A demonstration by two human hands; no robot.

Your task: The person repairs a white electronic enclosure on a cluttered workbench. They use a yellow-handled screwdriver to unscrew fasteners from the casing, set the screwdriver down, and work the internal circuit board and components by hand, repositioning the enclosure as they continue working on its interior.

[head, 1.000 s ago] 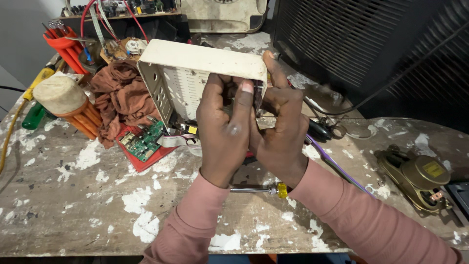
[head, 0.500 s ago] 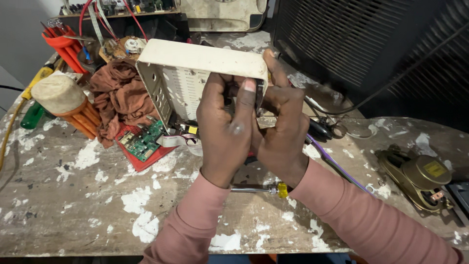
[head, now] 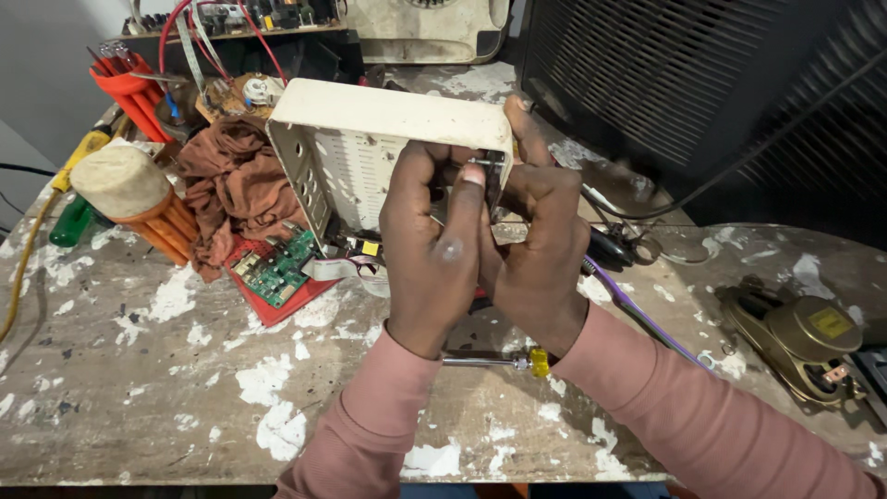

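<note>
A cream metal case (head: 370,152) with vent slots stands tilted on the worn bench, its open side toward me. My left hand (head: 434,249) and my right hand (head: 540,249) are pressed together at its right front corner. The fingers of both pinch a small metal part (head: 482,163) against the case edge, and my right thumb rests on the case top. What lies behind the hands is hidden. Under my wrists a screwdriver (head: 499,361) with a yellow collar rests on the bench.
A green circuit board (head: 277,268) on a red tray lies left of the case beside a brown rag (head: 236,185). Orange parts (head: 139,199) and tools sit far left. A small motor (head: 813,342) is at the right; a black grille (head: 702,83) stands behind.
Both hands stay clasped at the case corner. My left fingers shifted slightly on the small part. The case has not moved.
</note>
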